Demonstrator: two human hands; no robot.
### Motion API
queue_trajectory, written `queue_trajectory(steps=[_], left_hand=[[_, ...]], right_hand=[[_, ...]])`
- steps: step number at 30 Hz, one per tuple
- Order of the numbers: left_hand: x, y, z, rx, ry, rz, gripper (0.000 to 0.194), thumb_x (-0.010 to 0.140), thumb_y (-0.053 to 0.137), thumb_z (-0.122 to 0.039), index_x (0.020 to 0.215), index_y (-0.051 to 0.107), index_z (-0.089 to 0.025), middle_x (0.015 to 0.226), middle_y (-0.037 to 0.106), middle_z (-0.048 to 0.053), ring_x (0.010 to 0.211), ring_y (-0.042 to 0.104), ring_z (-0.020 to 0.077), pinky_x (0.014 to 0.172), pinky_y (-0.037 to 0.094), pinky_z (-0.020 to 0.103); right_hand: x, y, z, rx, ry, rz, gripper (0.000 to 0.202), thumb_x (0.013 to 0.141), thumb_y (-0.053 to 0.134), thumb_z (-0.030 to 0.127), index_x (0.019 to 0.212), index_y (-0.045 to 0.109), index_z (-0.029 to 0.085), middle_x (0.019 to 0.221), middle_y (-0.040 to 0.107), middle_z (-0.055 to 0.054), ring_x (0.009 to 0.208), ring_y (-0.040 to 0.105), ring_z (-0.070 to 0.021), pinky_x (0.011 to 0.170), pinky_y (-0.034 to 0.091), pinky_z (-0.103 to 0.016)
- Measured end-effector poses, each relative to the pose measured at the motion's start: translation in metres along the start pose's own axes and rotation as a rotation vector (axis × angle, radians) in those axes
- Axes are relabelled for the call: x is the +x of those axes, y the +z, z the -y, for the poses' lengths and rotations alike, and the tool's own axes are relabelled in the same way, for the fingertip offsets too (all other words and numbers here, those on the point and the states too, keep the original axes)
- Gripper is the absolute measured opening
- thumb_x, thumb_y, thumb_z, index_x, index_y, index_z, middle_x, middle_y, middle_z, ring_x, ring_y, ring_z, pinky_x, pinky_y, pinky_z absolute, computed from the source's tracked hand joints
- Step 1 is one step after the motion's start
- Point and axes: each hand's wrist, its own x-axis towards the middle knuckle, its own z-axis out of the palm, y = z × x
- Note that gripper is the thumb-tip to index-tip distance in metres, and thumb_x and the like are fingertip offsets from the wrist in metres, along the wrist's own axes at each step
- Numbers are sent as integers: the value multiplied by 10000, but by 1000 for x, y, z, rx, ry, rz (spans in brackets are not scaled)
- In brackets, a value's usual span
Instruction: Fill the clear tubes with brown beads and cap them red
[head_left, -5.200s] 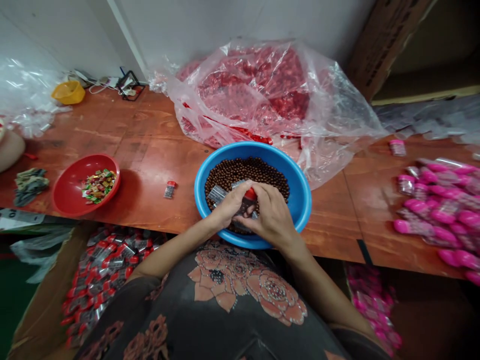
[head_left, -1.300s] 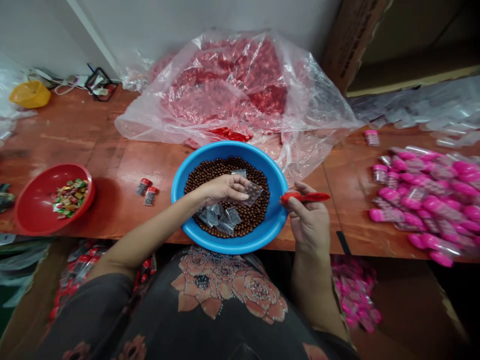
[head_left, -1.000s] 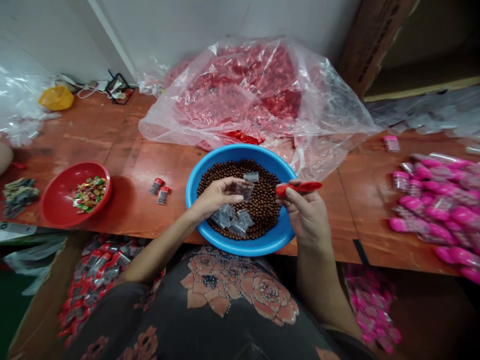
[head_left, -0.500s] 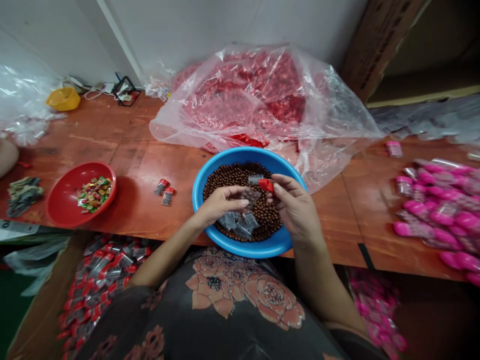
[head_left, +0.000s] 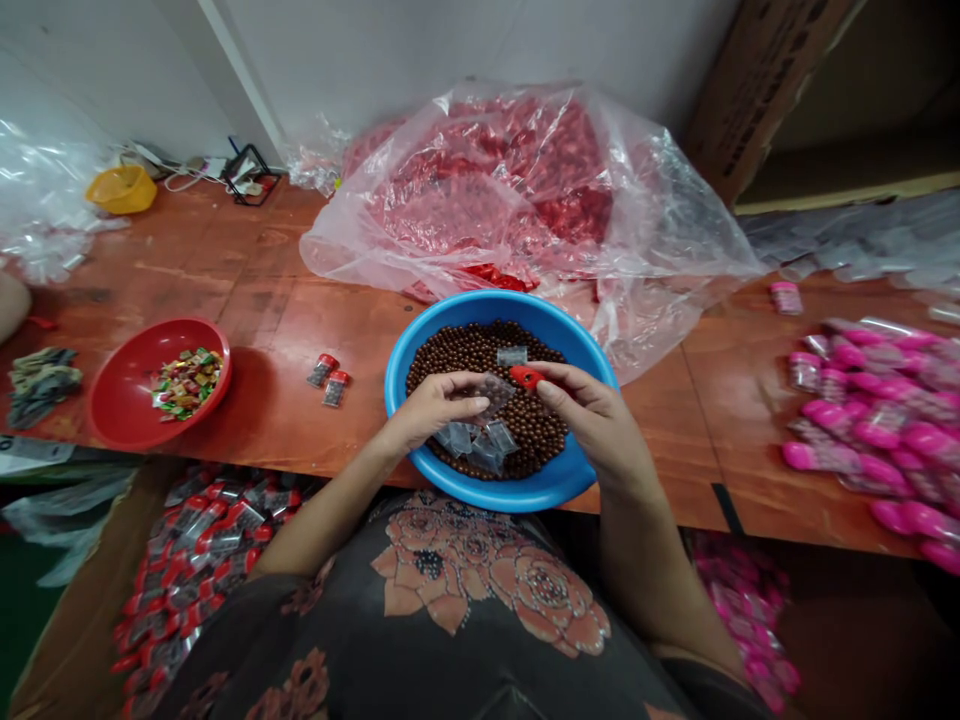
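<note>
A blue bowl (head_left: 592, 385) at the table's near edge holds brown balls (head_left: 465, 347) and a few small clear bags (head_left: 475, 443). Over the bowl my left hand (head_left: 430, 411) pinches one small clear bag (head_left: 491, 392). My right hand (head_left: 596, 420) holds a small red piece (head_left: 526, 377) with its tip right at that bag.
A big clear plastic bag of red pieces (head_left: 517, 190) lies behind the bowl. At left are a red bowl of wrapped sweets (head_left: 154, 385) and two small red-topped packs (head_left: 328, 379). Pink-topped packs (head_left: 877, 420) cover the right. A box of red-topped packs (head_left: 202, 540) sits below left.
My right hand brought the red piece from the bowl's right rim in over the bowl to the bag in my left hand. Two filled packs now lie left of the bowl instead of one.
</note>
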Motion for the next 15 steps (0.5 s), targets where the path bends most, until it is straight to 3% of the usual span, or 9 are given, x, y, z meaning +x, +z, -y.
queue_trajectory(steps=[4, 7, 9, 12, 15], left_hand=[[-1, 0, 4, 83, 59, -10, 469, 747, 768, -329, 1189, 707, -184, 1230, 688, 115, 1045, 651, 226, 877, 539, 378], [-1, 0, 5, 260, 180, -63, 415, 798, 729, -332, 1195, 711, -212, 1225, 692, 96, 1107, 633, 225, 1004, 472, 406], [-1, 0, 5, 387, 261, -98, 373, 821, 711, -318, 1182, 722, -228, 1197, 699, 83, 1123, 622, 218, 1056, 424, 397], [-2, -1, 4, 497, 313, -75, 348, 843, 690, -312, 1182, 726, -242, 1134, 706, 74, 1080, 625, 214, 1024, 428, 386], [-3, -1, 4, 542, 316, -47, 340, 855, 681, -339, 1179, 730, -250, 1065, 707, 69, 1013, 628, 212, 966, 444, 381]], right_hand=[[-3, 2, -1, -67, -17, -73, 241, 870, 672, 394, 1076, 725, 279, 1119, 730, -19, 1062, 656, -196, 1024, 484, -424], [-5, 4, -1, -78, -7, -16, 275, 906, 622, 397, 1141, 710, 286, 916, 717, -9, 836, 648, -149, 813, 530, -330], [-6, 5, -1, -40, 18, 34, 297, 920, 595, 399, 1177, 695, 288, 758, 650, 13, 680, 583, -118, 647, 487, -268], [-6, 6, -3, 72, 98, 110, 285, 906, 599, 402, 1139, 700, 274, 650, 577, 34, 559, 499, -95, 510, 397, -228], [-5, 7, -6, 94, 151, 179, 304, 916, 567, 402, 1170, 672, 271, 592, 551, 47, 494, 467, -96, 468, 386, -226]])
